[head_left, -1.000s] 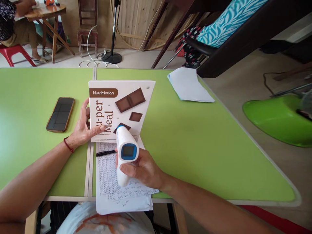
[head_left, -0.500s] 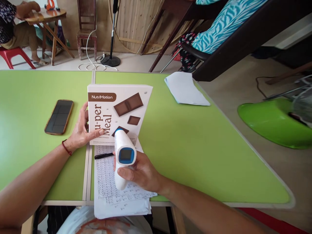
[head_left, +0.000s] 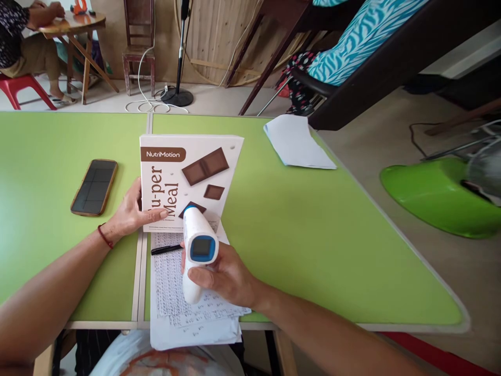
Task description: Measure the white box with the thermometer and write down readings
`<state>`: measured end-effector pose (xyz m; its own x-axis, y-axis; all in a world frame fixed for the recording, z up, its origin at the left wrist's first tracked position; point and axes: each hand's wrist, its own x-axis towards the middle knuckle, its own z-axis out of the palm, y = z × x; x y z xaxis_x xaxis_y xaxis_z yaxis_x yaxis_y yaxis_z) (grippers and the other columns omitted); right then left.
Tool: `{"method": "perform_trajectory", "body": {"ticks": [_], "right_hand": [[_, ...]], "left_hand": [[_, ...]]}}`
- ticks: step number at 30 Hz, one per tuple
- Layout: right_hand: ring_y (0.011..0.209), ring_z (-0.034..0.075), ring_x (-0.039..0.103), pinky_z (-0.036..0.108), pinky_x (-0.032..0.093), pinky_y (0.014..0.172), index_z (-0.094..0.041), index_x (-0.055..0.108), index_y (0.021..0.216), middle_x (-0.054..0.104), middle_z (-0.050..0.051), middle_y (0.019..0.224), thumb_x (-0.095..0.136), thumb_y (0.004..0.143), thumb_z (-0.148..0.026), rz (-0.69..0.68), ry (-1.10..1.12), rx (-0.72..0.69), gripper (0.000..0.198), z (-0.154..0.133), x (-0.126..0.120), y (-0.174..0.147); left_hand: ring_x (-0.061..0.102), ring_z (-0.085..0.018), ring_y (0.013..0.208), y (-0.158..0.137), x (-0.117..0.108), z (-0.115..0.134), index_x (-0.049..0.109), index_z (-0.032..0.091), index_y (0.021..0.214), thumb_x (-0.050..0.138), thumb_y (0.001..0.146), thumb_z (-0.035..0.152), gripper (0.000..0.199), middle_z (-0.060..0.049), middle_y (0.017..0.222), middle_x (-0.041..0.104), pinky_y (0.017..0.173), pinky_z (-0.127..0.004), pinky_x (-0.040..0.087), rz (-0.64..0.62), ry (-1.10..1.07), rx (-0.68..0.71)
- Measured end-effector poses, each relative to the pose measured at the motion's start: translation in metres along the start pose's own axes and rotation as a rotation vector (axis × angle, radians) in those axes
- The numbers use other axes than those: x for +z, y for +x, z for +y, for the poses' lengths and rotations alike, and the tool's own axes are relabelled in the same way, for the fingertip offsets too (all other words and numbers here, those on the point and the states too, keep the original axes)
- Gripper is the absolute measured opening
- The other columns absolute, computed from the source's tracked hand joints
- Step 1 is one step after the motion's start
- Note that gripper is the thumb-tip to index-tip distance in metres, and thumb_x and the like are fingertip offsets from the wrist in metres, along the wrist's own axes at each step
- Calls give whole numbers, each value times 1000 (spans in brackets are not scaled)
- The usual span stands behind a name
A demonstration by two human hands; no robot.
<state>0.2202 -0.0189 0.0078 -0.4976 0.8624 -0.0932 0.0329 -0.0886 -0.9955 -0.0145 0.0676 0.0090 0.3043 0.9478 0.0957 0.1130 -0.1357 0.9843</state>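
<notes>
My left hand (head_left: 131, 211) grips the left side of a white box (head_left: 195, 149) printed "NutriMotion", its thumb lying across the front and its other fingers partly hidden behind. Brown chocolate pieces are pictured on the box, which stands roughly upright. In my right hand (head_left: 227, 277) is a white infrared thermometer (head_left: 192, 235), gripped by its handle. A blue rim surrounds its grey screen, which faces me, and its front end points at the lower part of the box. Handwritten sheets (head_left: 168, 292) lie beneath, with a black pen (head_left: 166, 249) across them.
A phone (head_left: 94, 187) lies left of the box on the green table (head_left: 313, 250). White papers (head_left: 299, 141) rest near the far edge. Beyond are a stand (head_left: 178, 96), a wooden chair (head_left: 139, 57) and a person (head_left: 23, 42) seated at a small round table (head_left: 74, 26).
Both hands keep their hold on the box and the thermometer. The whole view has shifted very slightly; otherwise nothing has visibly moved.
</notes>
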Motion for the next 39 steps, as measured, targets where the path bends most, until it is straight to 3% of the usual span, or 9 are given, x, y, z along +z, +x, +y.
{"method": "perform_trajectory", "body": {"ticks": [10, 14, 18, 21, 24, 26, 30, 39], "right_hand": [[70, 17, 61, 34, 57, 66, -23, 59, 91, 65, 1, 77, 75, 78, -64, -10, 35, 13, 46, -2, 1, 1], [65, 15, 59, 31, 55, 60, -23, 60, 87, 64, 0, 74, 75, 82, -54, 37, -10, -104, 35, -4, -4, 0], [66, 19, 62, 35, 56, 58, -24, 63, 88, 67, 3, 78, 71, 86, -50, 221, -241, -318, 27, -11, -31, 1], [80, 25, 67, 42, 61, 72, -24, 68, 104, 71, 8, 91, 66, 91, -51, 418, -559, -362, 30, -15, -64, 7], [105, 33, 67, 51, 60, 89, -21, 64, 130, 70, 16, 115, 67, 91, -51, 537, -852, -351, 49, -7, -93, 19], [112, 36, 65, 56, 58, 94, -20, 63, 135, 69, 18, 120, 64, 93, -50, 501, -950, -330, 52, 3, -106, 27], [105, 35, 67, 56, 57, 94, -19, 66, 132, 73, 16, 113, 64, 93, -48, 369, -1036, -299, 49, 20, -117, 34], [106, 37, 68, 53, 55, 94, -19, 68, 133, 75, 17, 113, 60, 95, -54, 279, -1096, -229, 52, 27, -125, 35]], "left_hand": [[72, -33, 100, 1, -5, 1, 54, 16, 124, 90, 69, 53, 76, -15, 113, 73, 80, -45, 61, -25, 24, -19], [72, -30, 98, 2, -2, -2, 58, 18, 122, 91, 69, 50, 71, -13, 114, 73, 78, -42, 61, 12, -99, 35], [72, -29, 104, 6, -2, -9, 59, 21, 120, 92, 71, 46, 64, -10, 117, 73, 87, -45, 63, 139, -185, 130], [70, -29, 112, 10, -5, -12, 56, 24, 122, 91, 72, 46, 65, -8, 124, 71, 96, -47, 61, 244, -186, 209], [69, -29, 116, 14, -9, -15, 53, 25, 125, 90, 74, 45, 66, -8, 127, 69, 99, -47, 60, 279, -157, 243], [69, -29, 115, 15, -10, -16, 54, 25, 125, 89, 75, 45, 65, -8, 127, 69, 99, -47, 59, 277, -156, 238], [70, -30, 113, 15, -11, -15, 57, 24, 124, 90, 74, 45, 63, -9, 124, 70, 98, -48, 59, 230, -201, 213], [66, -32, 118, 13, -9, -12, 57, 24, 128, 91, 72, 44, 68, -9, 126, 68, 99, -49, 58, 126, -154, 181]]}}
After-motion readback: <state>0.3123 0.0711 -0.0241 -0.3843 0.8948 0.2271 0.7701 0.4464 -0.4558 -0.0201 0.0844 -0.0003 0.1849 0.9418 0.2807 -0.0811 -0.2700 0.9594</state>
